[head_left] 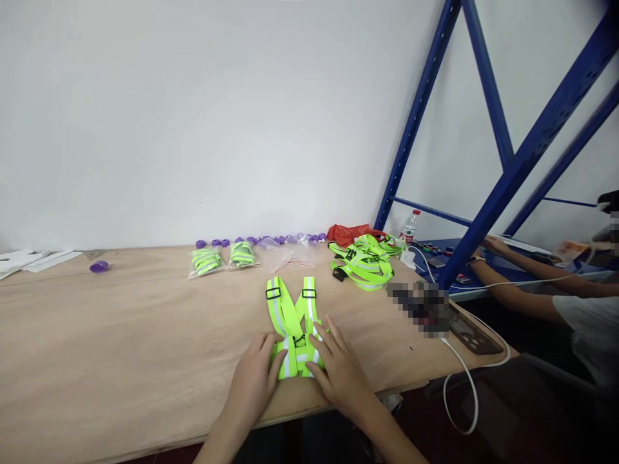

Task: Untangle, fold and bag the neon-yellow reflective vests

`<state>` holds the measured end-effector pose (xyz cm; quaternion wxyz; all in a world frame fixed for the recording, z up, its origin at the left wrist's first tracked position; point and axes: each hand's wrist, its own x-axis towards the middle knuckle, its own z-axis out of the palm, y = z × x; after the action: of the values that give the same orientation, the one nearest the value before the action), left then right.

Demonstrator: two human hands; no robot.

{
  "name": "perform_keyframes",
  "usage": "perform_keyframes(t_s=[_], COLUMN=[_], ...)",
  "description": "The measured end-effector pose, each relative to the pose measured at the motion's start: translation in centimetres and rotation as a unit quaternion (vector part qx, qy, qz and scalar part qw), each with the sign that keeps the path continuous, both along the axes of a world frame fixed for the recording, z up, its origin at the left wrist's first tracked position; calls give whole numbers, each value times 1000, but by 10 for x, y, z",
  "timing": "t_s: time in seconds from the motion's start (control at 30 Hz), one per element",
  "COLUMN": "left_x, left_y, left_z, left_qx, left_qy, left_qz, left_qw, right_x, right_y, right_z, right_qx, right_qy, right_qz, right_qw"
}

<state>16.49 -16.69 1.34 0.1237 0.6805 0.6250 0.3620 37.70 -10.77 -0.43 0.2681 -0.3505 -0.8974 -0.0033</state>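
A yellow-green reflective strap harness (301, 357) lies partly folded on the wooden table near its front edge. Two of its straps with black buckles point away from me. My left hand (255, 370) rests at the harness's left side, thumb and fingers on the folded band. On the right side, my right hand (338, 367) has its fingers spread over the band. Both hands touch the harness from above, and neither is closed around it. Further back, a loose heap of similar straps (370, 261) lies beside red fabric (348, 233).
Two bagged strap bundles (206, 260), clear empty bags (278, 252) and purple rolls (200, 244) line the wall. A purple piece (99, 267) lies left. A bottle (410, 227), a phone case (474, 332), a white cable (476, 393), blue frame posts (527, 148) and another person's arms (512, 293) are right.
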Motion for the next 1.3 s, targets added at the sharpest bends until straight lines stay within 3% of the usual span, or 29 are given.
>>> perform_keyframes(t_s=[0.2, 0.37, 0.53, 0.67, 0.8, 0.93, 1.13, 1.23, 1.3], left_x=[-4, -7, -15, -21, -20, -15, -14, -15, -15], left_y=[-3, -23, -48, -55, -44, -23, 1, 5, 5], left_z=[-10, -4, -1, 4, 22, 32, 21, 15, 13], left_qx=[83, 51, 23, 26, 2, -26, -61, -38, -8], left_qy=[44, 82, 107, 103, 62, 16, -8, -33, -6], left_qz=[-57, -83, -138, -165, -165, -140, -67, -49, -59], left_qw=[994, 992, 984, 981, 984, 990, 996, 998, 998], right_x=[9, 19, 36, 43, 37, 25, 14, 11, 10], right_y=[-10, -24, -38, -42, -35, -17, 7, 9, 7], right_z=[12, 21, 6, -3, 10, 27, 21, 13, 9], right_qx=[-58, -91, -87, -78, -157, -192, -140, -71, -5], right_qy=[-25, -38, -46, 11, 110, 137, 76, 93, 105], right_qz=[30, 62, 103, 134, 115, 89, 8, -49, -50], right_qw=[998, 993, 990, 988, 975, 968, 987, 992, 993])
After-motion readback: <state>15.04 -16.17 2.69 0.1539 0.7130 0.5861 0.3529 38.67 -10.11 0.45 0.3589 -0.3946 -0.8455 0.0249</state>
